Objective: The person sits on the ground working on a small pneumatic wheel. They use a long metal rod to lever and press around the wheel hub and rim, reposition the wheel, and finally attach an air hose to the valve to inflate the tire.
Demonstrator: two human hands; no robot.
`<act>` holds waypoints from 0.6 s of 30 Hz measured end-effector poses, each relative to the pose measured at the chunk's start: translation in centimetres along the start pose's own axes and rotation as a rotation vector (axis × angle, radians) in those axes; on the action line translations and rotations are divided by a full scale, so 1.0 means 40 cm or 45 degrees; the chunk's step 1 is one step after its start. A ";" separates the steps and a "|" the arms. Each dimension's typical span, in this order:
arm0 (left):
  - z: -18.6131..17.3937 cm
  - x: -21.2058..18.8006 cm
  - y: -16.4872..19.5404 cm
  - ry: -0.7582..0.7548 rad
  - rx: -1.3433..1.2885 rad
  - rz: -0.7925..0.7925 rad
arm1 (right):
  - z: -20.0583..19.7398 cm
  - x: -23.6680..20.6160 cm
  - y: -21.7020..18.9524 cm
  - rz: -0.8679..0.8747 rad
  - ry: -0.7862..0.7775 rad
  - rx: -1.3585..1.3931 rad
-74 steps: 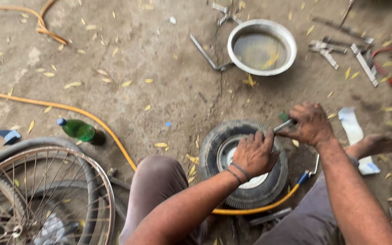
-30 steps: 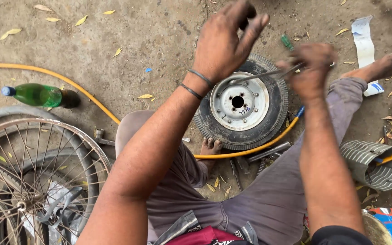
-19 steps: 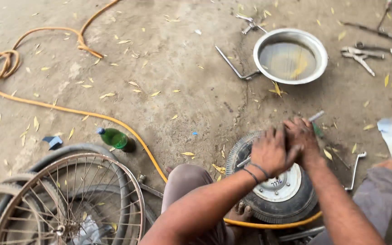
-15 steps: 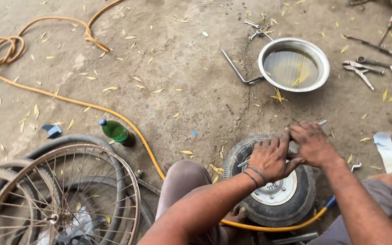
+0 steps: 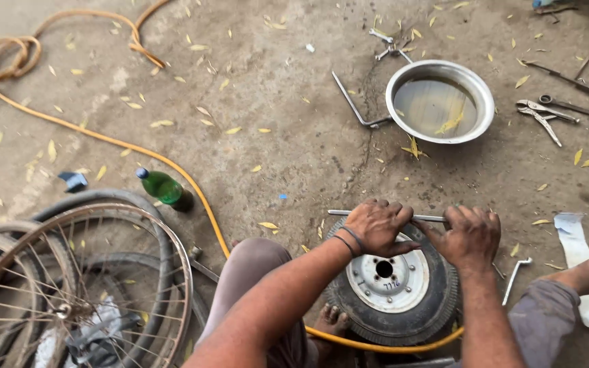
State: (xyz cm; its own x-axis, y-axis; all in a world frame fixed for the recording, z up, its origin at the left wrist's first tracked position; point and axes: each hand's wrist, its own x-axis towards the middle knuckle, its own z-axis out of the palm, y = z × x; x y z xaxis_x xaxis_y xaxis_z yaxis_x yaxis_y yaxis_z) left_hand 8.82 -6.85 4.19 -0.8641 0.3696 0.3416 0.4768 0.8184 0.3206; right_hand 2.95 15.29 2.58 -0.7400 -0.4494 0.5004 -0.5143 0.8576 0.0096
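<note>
The floor point(image 5: 274, 136) is dusty concrete strewn with yellow leaves, an orange hose point(image 5: 103, 140) snaking across it, a metal basin point(image 5: 440, 102) of water, a green bottle point(image 5: 161, 187) and spoked bicycle wheels point(image 5: 76, 286) about. The left hand point(image 5: 376, 226) and right hand point(image 5: 470, 235) are each curled tight round a thin metal bar point(image 5: 427, 218) lying across the top edge of the small tyre point(image 5: 393, 286) between the person's legs. Half a second ago the hands sat closer together; now they grip further apart.
</note>
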 end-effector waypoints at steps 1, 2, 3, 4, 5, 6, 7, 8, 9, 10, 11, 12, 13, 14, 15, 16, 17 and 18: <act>-0.005 -0.005 0.002 -0.021 -0.013 -0.003 | -0.001 0.003 0.003 -0.004 -0.017 0.008; -0.009 -0.007 0.005 -0.037 -0.033 -0.017 | -0.001 0.004 0.005 -0.020 -0.040 0.015; -0.013 -0.008 0.010 -0.030 -0.053 -0.024 | 0.002 0.005 0.007 0.001 -0.082 0.006; -0.016 -0.004 0.011 -0.030 -0.081 -0.031 | 0.006 0.001 0.006 0.027 -0.132 -0.003; -0.020 0.000 0.009 -0.033 -0.106 -0.037 | 0.012 -0.005 0.004 0.055 -0.181 -0.011; -0.024 0.010 0.006 -0.149 -0.099 -0.099 | 0.017 -0.013 0.001 0.109 -0.159 -0.031; -0.029 0.022 -0.004 -0.262 -0.089 -0.165 | 0.026 -0.026 -0.008 0.158 -0.134 -0.048; -0.035 0.033 -0.012 -0.377 -0.079 -0.216 | 0.032 -0.034 -0.011 0.217 -0.104 -0.071; -0.037 0.039 -0.014 -0.363 -0.095 -0.199 | 0.036 -0.047 -0.015 0.213 -0.076 -0.086; -0.043 0.050 -0.023 -0.328 -0.109 -0.180 | 0.043 -0.051 -0.019 0.196 -0.034 -0.111; -0.046 0.055 -0.028 -0.306 -0.108 -0.152 | 0.047 -0.054 -0.020 0.195 0.015 -0.124; -0.048 0.057 -0.031 -0.302 -0.084 -0.148 | 0.051 -0.054 -0.024 0.228 -0.012 -0.115; -0.048 0.056 -0.030 -0.302 -0.078 -0.153 | 0.050 -0.053 -0.024 0.253 -0.059 -0.111; -0.046 0.050 -0.028 -0.299 -0.099 -0.176 | 0.048 -0.052 -0.025 0.261 -0.130 -0.116; -0.041 0.042 -0.021 -0.303 -0.118 -0.195 | 0.041 -0.053 -0.025 0.270 -0.176 -0.130; -0.036 0.032 -0.018 -0.304 -0.121 -0.212 | 0.033 -0.052 -0.025 0.280 -0.208 -0.137; -0.033 0.023 -0.017 -0.315 -0.117 -0.221 | 0.025 -0.055 -0.031 0.302 -0.238 -0.138; -0.026 0.012 -0.011 -0.333 -0.136 -0.225 | 0.013 -0.062 -0.034 0.295 -0.255 -0.121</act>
State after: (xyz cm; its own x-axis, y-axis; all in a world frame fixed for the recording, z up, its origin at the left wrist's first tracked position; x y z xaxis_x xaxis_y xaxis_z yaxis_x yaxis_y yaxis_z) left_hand 8.37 -7.50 5.14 -0.9405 0.3376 0.0384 0.3179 0.8345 0.4501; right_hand 5.28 15.10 0.87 -0.9082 -0.2718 0.3182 -0.2865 0.9581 0.0007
